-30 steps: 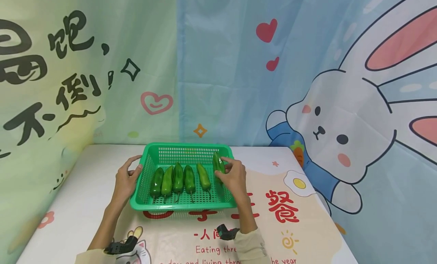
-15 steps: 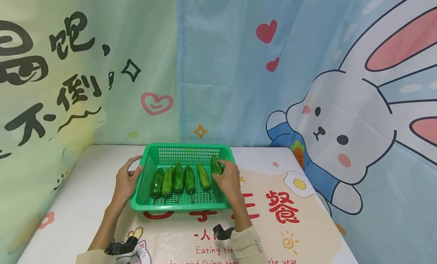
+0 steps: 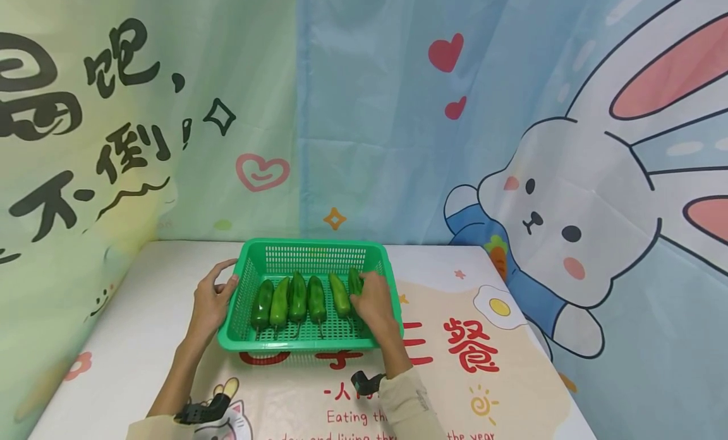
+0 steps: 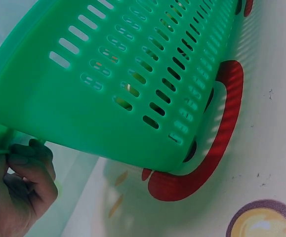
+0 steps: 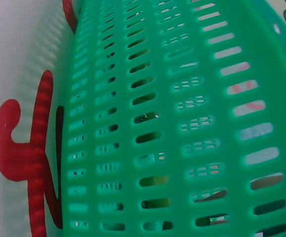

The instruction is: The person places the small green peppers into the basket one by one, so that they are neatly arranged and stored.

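A green plastic basket (image 3: 309,346) with slotted walls stands on the table, and several green chili peppers (image 3: 316,299) lie side by side in it. My left hand (image 3: 209,304) grips the basket's left rim; in the left wrist view its curled fingers (image 4: 36,170) are under the rim at the corner. Inside the basket's right end, my right hand (image 3: 376,307) pinches another green chili pepper (image 3: 355,281), low beside the rightmost one of the row. The hand covers much of that pepper. In the right wrist view the basket wall (image 5: 182,143) hides the right hand.
The table is covered with a printed cloth (image 3: 455,389) bearing red characters and cartoon figures. Behind the basket hangs a printed curtain (image 3: 370,174) with a rabbit on its right side. A gap separates two peppers near the row's middle.
My right hand has moved left and down into the basket with the pepper, bringing it beside the rightmost pepper of the row. The left hand and the basket have stayed in place.
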Demonstrator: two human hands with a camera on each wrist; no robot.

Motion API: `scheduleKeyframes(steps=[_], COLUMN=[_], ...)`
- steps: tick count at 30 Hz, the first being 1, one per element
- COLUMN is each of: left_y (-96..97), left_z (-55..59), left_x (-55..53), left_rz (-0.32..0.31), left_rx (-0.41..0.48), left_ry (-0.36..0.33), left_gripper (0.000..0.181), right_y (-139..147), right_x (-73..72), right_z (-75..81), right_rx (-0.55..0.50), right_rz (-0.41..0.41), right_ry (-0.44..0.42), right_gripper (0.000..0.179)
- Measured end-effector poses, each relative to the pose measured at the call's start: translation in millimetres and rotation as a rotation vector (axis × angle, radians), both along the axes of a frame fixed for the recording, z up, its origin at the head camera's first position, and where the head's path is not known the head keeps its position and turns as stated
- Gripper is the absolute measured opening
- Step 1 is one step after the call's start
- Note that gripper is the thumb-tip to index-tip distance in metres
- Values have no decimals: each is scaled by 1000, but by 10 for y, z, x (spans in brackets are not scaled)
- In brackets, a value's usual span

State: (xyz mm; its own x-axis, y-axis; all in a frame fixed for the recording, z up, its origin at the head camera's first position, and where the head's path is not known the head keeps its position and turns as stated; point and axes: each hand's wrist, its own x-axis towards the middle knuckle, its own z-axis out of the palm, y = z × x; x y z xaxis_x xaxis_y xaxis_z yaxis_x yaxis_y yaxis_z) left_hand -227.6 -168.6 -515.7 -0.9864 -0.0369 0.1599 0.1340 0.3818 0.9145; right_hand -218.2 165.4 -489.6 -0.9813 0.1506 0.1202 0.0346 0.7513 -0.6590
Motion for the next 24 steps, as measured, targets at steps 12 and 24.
scheduleKeyframes(steps=[12,24], left_y=[5,6], left_z=[3,-6], left_x=[-9,-13], left_rz=[-5,-8], left_rx=[9,14], left_ry=[-9,-13], left_gripper=[46,46], right_y=[-54,-64], right_x=[-54,-12], right_z=[-44,-40], right_rx=[91,131], right_rz=[37,79], right_ry=[-14,-51], right_gripper=[29,18])
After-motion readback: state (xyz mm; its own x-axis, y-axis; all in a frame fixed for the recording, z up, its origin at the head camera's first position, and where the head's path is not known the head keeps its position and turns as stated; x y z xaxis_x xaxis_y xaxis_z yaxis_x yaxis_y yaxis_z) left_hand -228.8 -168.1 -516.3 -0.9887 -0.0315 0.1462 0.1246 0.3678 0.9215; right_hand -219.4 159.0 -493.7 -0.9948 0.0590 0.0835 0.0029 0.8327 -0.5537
